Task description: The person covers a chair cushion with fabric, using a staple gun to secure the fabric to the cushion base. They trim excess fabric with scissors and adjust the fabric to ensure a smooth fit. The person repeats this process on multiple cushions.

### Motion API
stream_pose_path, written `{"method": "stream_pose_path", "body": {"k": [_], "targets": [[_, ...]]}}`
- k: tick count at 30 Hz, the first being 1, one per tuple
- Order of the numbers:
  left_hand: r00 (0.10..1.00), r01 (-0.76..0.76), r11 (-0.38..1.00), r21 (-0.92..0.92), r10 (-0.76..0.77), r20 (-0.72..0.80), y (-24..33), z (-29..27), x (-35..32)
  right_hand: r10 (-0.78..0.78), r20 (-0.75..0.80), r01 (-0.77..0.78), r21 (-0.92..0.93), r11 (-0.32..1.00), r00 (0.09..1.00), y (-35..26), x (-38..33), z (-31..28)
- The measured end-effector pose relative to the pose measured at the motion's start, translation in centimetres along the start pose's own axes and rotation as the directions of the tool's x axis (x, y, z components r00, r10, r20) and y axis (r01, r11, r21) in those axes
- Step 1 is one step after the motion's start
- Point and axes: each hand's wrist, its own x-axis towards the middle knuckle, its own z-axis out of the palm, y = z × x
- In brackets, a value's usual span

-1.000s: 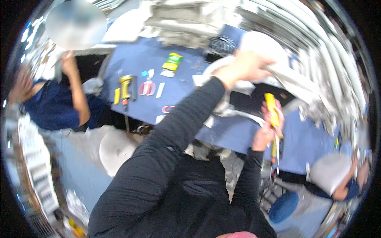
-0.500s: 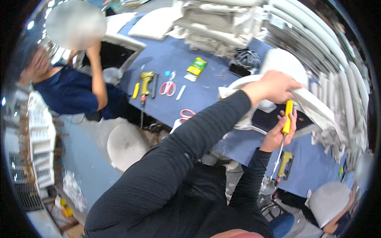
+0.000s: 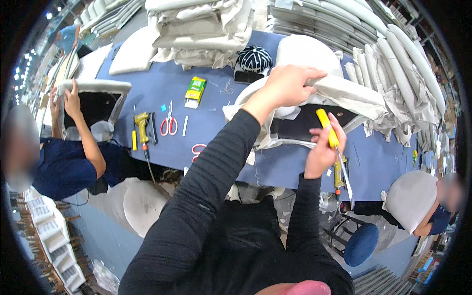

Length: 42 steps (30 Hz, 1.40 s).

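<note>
My left hand (image 3: 290,84) is closed over the raised, fabric-covered rim of a pale upholstered chair pad (image 3: 351,92); its fingertips curl over the edge, partly hidden. The pad lies underside up, with its black base (image 3: 295,129) showing and loose off-white cloth around it. Just in front of the base, my right hand (image 3: 322,153) grips a screwdriver (image 3: 327,127) by its yellow handle. The handle's end points up toward the pad, while the long metal shaft slants back toward me over the table's near edge. The tool does not touch the pad.
On the blue table (image 3: 226,123) lie red-handled scissors (image 3: 169,125), a staple gun (image 3: 141,123), another staple gun (image 3: 338,174) and a green-yellow box (image 3: 195,91). Stacked covers (image 3: 196,29) and a cap (image 3: 254,59) stand behind. Co-workers handle pads at left and right. A blue stool (image 3: 361,244) stands nearby.
The view has swung to the right. My right hand has come away from the rim, and the screwdriver's handle now tilts left. My left hand stays on the rim.
</note>
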Motion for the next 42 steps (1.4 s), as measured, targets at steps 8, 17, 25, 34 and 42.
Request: {"method": "stream_pose_path", "body": {"k": [8, 17, 25, 34, 42], "targets": [[0.995, 0.096, 0.995, 0.030, -0.096, -0.004, 0.0, -0.4, 0.0, 0.133, -0.053, -0.130, 0.052, 0.990, 0.990, 2.9, 0.5, -0.9], [0.957, 0.255, 0.948, 0.190, -0.275, 0.090, 2.1, -5.5, -3.1, 0.479, -0.205, -0.520, -0.274, 0.809, 0.854, 19.0, -2.5, -21.4], [0.901, 0.396, 0.918, 0.008, -0.390, 0.192, 4.4, -2.6, 1.2, 0.773, -0.328, -0.827, -0.053, 0.559, 0.543, 30.0, 8.6, -35.5], [0.875, 0.457, 0.876, -0.157, -0.410, 0.257, 6.9, -1.3, 0.2, 0.537, 0.018, -0.281, -0.837, 0.469, 0.844, 22.7, -3.9, -35.1], [0.890, 0.403, 0.908, -0.115, -0.359, 0.282, 5.9, -1.3, 1.7, 0.686, -0.032, -0.355, -0.873, 0.335, 0.727, 22.4, 1.0, -33.2]]}}
